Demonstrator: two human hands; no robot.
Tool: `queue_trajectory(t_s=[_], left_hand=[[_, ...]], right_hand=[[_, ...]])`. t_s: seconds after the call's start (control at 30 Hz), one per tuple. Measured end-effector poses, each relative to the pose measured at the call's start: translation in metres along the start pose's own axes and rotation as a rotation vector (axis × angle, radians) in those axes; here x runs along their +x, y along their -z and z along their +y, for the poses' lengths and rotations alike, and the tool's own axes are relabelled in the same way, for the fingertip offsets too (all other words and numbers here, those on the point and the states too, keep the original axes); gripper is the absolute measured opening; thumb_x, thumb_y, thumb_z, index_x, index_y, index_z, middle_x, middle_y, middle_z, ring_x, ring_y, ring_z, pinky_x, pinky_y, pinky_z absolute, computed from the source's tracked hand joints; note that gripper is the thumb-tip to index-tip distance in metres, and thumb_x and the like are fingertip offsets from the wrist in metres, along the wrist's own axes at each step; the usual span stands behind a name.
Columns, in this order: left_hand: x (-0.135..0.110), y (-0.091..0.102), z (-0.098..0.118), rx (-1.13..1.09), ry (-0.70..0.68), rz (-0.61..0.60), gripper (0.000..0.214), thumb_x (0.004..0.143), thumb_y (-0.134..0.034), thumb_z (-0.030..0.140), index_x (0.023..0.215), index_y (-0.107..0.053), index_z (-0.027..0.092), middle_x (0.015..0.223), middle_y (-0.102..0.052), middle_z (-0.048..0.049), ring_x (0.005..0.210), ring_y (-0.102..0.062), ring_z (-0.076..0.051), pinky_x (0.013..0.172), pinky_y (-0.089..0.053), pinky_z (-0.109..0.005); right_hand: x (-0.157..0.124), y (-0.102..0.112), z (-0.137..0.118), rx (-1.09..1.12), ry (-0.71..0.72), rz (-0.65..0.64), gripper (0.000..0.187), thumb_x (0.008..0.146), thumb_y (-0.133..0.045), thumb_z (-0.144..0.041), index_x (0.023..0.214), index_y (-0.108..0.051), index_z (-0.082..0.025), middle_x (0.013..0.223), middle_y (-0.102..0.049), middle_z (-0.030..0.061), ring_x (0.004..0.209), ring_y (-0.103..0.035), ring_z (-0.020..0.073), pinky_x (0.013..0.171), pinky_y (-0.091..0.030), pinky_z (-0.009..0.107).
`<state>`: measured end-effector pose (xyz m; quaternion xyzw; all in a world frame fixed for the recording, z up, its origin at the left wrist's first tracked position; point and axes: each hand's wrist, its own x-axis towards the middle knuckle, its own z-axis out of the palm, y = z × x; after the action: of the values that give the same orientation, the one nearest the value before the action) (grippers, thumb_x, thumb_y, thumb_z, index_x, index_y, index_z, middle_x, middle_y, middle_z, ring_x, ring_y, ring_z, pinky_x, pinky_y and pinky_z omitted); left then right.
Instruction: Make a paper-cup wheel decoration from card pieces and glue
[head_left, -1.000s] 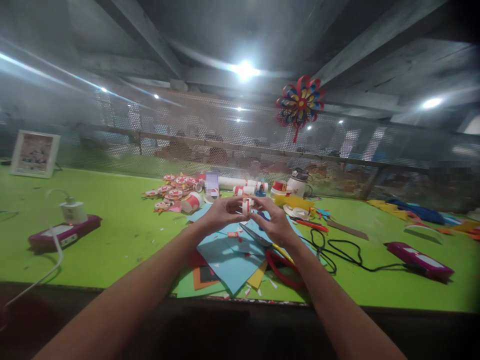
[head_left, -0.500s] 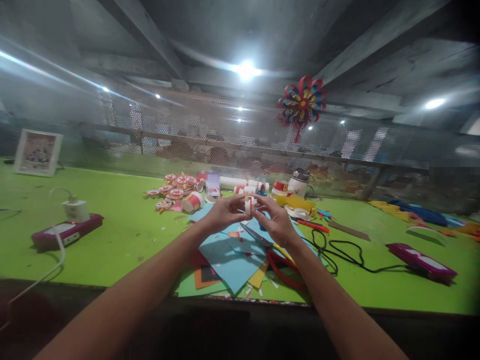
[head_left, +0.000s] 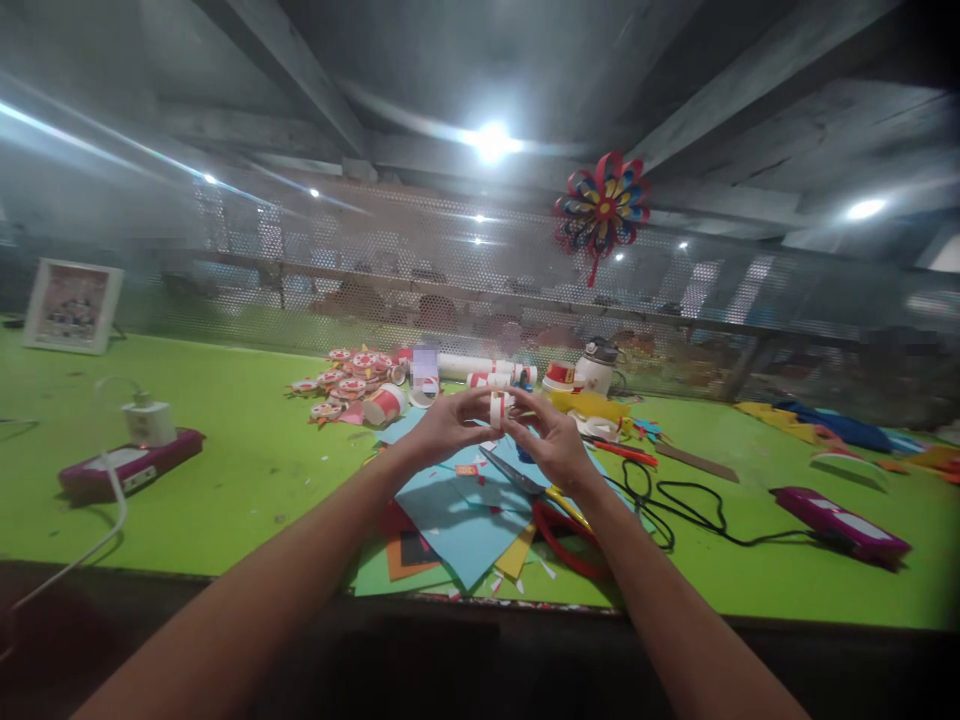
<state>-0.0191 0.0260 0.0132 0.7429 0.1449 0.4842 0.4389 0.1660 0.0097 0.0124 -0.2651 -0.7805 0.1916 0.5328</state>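
Between both sets of fingertips I hold a small white paper ring with red marks (head_left: 497,411), raised above the paper pile. My left hand (head_left: 448,428) pinches it from the left. From the right, the thumb and fingers of my right hand (head_left: 553,440) close on it. Beneath lie light blue paper sheets (head_left: 457,525) with small scraps on them. A pair of scissors with red and yellow handles (head_left: 562,545) rests on the sheets, partly hidden behind my right wrist and forearm.
Paper cups (head_left: 384,404) and red-white paper pieces (head_left: 356,375) lie behind my hands. A kettle (head_left: 596,368) stands at the back. Purple power strips lie left (head_left: 135,465) and right (head_left: 840,522), with a black cord (head_left: 712,515). A picture frame (head_left: 73,305) stands far left.
Almost nothing differs. Both hands keep the paper ring in nearly the same place, and the view has shifted very slightly.
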Motion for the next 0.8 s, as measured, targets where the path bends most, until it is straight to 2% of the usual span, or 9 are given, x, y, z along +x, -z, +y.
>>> queue_trajectory(t_s=[0.13,0.27,0.43,0.57,0.7,0.8], left_hand=[[-0.003,0.000,0.007,-0.102,0.033,-0.019,0.063,0.068,-0.074,0.020,0.127,-0.051,0.018,0.108,-0.065,-0.0142,0.104,-0.059,-0.026,0.085,-0.048,-0.040],[-0.006,0.001,0.014,-0.110,0.084,-0.015,0.057,0.074,-0.068,0.025,0.128,-0.050,0.017,0.106,-0.065,-0.0146,0.095,-0.062,-0.024,0.084,-0.047,-0.041],[-0.004,0.002,0.010,-0.138,0.105,0.017,0.053,0.075,-0.068,0.028,0.124,-0.053,0.015,0.100,-0.067,-0.0135,0.089,-0.063,-0.022,0.082,-0.048,-0.040],[-0.002,0.000,0.007,-0.159,0.074,0.092,0.052,0.073,-0.070,0.026,0.122,-0.054,0.014,0.100,-0.067,-0.0130,0.088,-0.063,-0.020,0.083,-0.048,-0.039],[-0.003,-0.001,0.006,-0.150,0.077,0.081,0.054,0.072,-0.070,0.026,0.123,-0.054,0.016,0.102,-0.066,-0.0116,0.092,-0.062,-0.020,0.083,-0.048,-0.038],[-0.003,-0.002,0.003,-0.157,0.093,0.084,0.055,0.071,-0.072,0.027,0.122,-0.055,0.016,0.102,-0.066,-0.0118,0.090,-0.062,-0.021,0.083,-0.048,-0.039]], right_hand=[[-0.001,-0.001,-0.002,-0.078,0.045,0.038,0.045,0.079,-0.065,-0.033,0.122,-0.054,-0.025,0.105,-0.059,0.0067,0.090,-0.059,0.0189,0.079,-0.052,0.035],[-0.002,-0.006,-0.002,-0.115,0.077,0.082,0.043,0.077,-0.066,-0.032,0.117,-0.054,-0.024,0.104,-0.061,0.0071,0.086,-0.061,0.0192,0.075,-0.053,0.035],[-0.002,-0.010,-0.004,-0.060,0.080,0.094,0.029,0.077,-0.066,-0.030,0.102,-0.055,-0.021,0.097,-0.060,0.0061,0.083,-0.060,0.0177,0.073,-0.052,0.033],[-0.003,-0.012,-0.010,-0.158,0.121,0.138,0.012,0.080,-0.062,-0.031,0.083,-0.059,-0.020,0.088,-0.054,0.0051,0.075,-0.054,0.0156,0.065,-0.048,0.029],[-0.004,-0.017,-0.013,-0.168,0.085,0.106,0.018,0.085,-0.054,-0.033,0.074,-0.056,-0.019,0.071,-0.050,0.0010,0.062,-0.048,0.0130,0.058,-0.042,0.027],[-0.005,-0.020,-0.013,-0.145,0.062,0.094,0.019,0.087,-0.050,-0.033,0.073,-0.052,-0.020,0.067,-0.047,-0.0006,0.059,-0.045,0.0126,0.056,-0.039,0.026]])
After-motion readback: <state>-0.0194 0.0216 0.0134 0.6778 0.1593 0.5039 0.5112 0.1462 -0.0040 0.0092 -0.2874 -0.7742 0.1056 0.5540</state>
